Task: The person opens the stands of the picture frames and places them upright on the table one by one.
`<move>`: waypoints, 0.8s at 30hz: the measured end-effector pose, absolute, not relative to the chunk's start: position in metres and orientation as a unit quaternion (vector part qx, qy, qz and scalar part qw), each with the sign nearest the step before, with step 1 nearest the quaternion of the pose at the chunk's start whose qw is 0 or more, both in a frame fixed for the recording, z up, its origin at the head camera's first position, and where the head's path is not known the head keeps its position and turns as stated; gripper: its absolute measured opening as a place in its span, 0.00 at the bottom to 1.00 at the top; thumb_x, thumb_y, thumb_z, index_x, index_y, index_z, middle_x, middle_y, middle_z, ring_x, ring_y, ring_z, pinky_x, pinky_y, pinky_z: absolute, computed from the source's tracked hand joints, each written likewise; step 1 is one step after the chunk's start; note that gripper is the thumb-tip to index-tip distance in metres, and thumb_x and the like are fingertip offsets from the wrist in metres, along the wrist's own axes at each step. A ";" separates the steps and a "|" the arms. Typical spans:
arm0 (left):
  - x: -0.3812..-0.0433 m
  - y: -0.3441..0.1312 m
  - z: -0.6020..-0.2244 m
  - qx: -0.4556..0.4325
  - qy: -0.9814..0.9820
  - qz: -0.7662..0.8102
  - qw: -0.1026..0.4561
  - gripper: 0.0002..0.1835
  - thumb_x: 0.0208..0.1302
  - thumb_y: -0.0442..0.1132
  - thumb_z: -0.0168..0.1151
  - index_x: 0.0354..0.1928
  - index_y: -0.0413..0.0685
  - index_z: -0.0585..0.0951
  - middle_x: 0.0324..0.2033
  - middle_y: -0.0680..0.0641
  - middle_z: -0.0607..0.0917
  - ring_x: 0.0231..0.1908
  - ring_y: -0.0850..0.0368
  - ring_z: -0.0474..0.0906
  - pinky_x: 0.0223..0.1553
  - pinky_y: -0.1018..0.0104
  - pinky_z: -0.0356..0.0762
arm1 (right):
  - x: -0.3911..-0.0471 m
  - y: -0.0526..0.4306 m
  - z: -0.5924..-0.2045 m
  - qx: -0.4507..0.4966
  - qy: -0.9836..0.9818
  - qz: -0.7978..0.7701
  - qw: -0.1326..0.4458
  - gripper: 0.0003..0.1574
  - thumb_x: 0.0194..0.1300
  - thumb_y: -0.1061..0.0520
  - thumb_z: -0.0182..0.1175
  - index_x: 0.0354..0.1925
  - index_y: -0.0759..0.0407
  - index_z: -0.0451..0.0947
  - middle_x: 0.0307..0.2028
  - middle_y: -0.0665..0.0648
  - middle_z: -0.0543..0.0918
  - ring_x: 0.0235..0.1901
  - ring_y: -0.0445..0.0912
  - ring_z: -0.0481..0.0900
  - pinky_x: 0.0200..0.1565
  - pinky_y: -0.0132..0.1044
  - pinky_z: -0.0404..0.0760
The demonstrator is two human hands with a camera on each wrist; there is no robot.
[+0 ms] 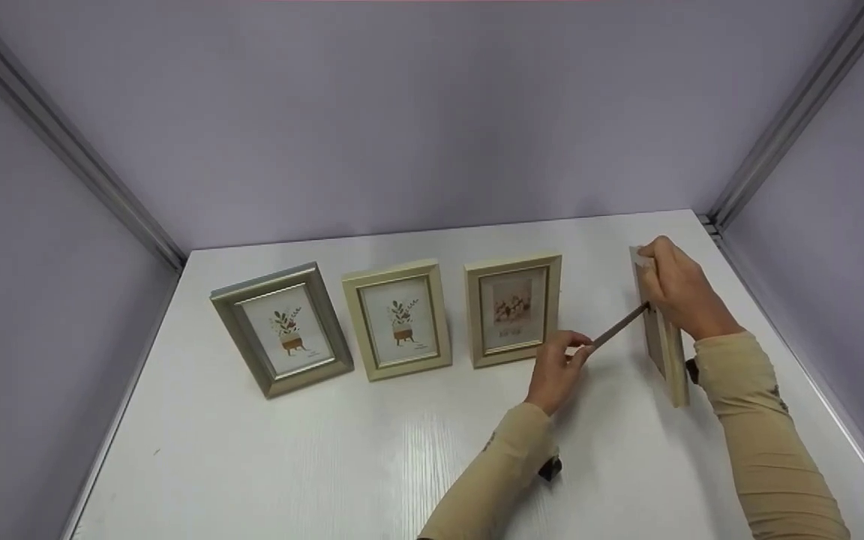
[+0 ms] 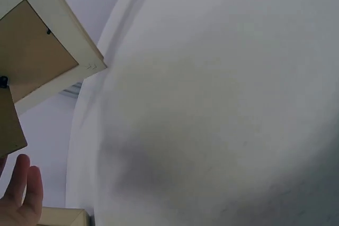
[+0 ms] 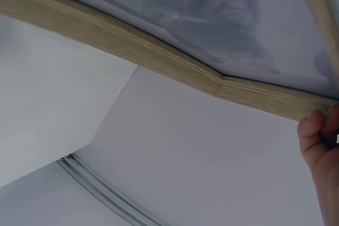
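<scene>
On the right of the head view, my right hand (image 1: pixel 685 291) grips the upper edge of a pale wooden picture frame (image 1: pixel 675 369), held upright and turned nearly edge-on. The thumb and fingers of my left hand (image 1: pixel 554 373) pinch the free end of its back stand (image 1: pixel 619 327), which juts out from the backing. The left wrist view shows the brown backing (image 2: pixel 39 51) with the stand (image 2: pixel 9 128) hinged at a black fitting. From the right wrist, the front of the frame (image 3: pixel 175 62) appears, its glazing reflective, with my fingers at one rim.
Three picture frames stand in a row to the left: a silvery one (image 1: pixel 252 360), a cream one (image 1: pixel 361 330) and a beige one (image 1: pixel 475 322). They rest on a white table (image 1: pixel 289 465) enclosed by pale panels (image 1: pixel 432 112) with metal corner strips.
</scene>
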State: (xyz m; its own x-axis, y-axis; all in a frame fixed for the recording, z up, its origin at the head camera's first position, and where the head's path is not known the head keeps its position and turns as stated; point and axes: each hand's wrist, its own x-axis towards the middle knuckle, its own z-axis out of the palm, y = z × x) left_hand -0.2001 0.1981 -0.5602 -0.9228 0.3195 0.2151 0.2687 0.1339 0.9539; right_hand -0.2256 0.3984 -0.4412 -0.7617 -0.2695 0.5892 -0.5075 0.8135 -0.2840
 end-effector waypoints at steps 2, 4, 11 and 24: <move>-0.200 0.198 -0.561 0.202 0.770 0.605 0.004 0.04 0.70 0.35 0.65 0.43 0.45 0.86 0.39 0.54 0.83 0.44 0.68 0.76 0.43 0.75 0.76 | -0.226 0.398 -0.442 0.214 -0.912 0.219 0.272 0.07 0.68 0.73 0.47 0.44 0.74 0.68 0.43 0.74 0.78 0.41 0.63 0.79 0.38 0.57 0.79; -0.200 0.199 -0.562 0.202 0.785 0.586 -0.012 0.04 0.68 0.36 0.67 0.41 0.46 0.87 0.36 0.56 0.82 0.41 0.67 0.75 0.42 0.75 0.74 | -0.225 0.398 -0.442 0.214 -0.913 0.216 0.272 0.06 0.68 0.73 0.48 0.44 0.74 0.68 0.43 0.73 0.78 0.43 0.65 0.80 0.40 0.58 0.79; -0.202 0.200 -0.560 0.186 0.798 0.572 -0.023 0.01 0.62 0.35 0.73 0.35 0.45 0.90 0.25 0.60 0.76 0.30 0.69 0.70 0.34 0.76 0.68 | -0.226 0.396 -0.444 0.223 -0.910 0.205 0.284 0.06 0.67 0.73 0.50 0.43 0.74 0.68 0.41 0.71 0.78 0.43 0.63 0.79 0.41 0.56 0.79; -0.196 0.205 -0.561 0.111 0.732 0.664 0.102 0.10 0.67 0.26 0.64 0.30 0.44 0.77 0.19 0.51 0.85 0.19 0.64 0.81 0.21 0.73 0.78 | -0.228 0.386 -0.451 0.256 -0.902 0.154 0.313 0.05 0.65 0.74 0.52 0.41 0.73 0.69 0.35 0.70 0.75 0.32 0.58 0.74 0.31 0.49 0.77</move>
State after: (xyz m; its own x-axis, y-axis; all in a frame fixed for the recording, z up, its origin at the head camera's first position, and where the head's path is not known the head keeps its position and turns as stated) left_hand -0.1961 0.2050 -0.5609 -0.9544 0.2985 -0.0028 0.0265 0.0940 0.9952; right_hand -0.2275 0.3863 -0.4508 -0.6740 -0.3647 0.6424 -0.5572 0.8220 -0.1180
